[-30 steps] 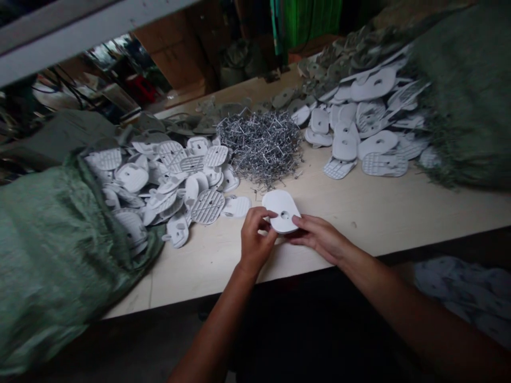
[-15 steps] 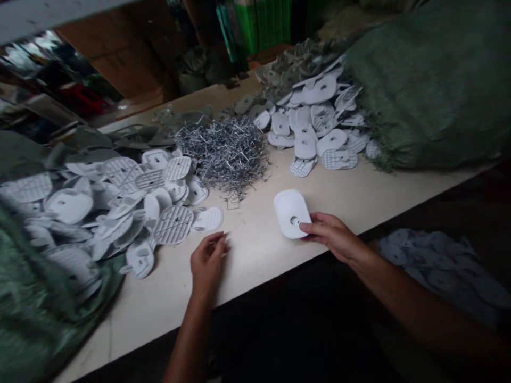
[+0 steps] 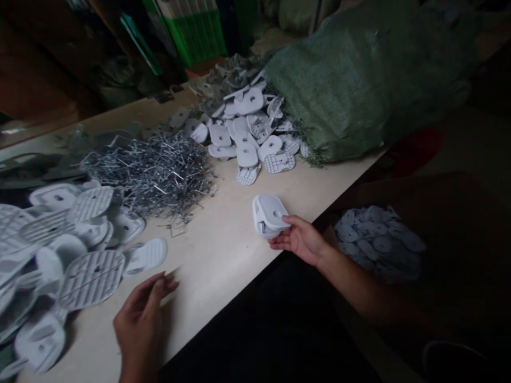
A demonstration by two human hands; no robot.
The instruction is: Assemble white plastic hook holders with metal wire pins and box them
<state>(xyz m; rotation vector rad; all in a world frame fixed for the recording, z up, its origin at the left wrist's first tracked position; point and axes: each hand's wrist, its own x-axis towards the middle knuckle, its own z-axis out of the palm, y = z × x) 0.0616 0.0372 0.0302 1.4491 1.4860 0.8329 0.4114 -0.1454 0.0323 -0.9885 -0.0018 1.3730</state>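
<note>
While I'm holding the white plastic plate: my right hand is gripping it by its near end, the plate sitting just past my fingertips, over the edge of the pale wooden table.
Left hand: my left hand is hanging open, well apart from the plate, just beside a ribbed white plate.
Around me: metal pins are lying heaped on the table, and more white plates are spilling from a green woven sack.

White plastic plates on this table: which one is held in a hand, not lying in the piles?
The plate in the right hand, near the table edge: it alone is held, apart from the piles.
</note>
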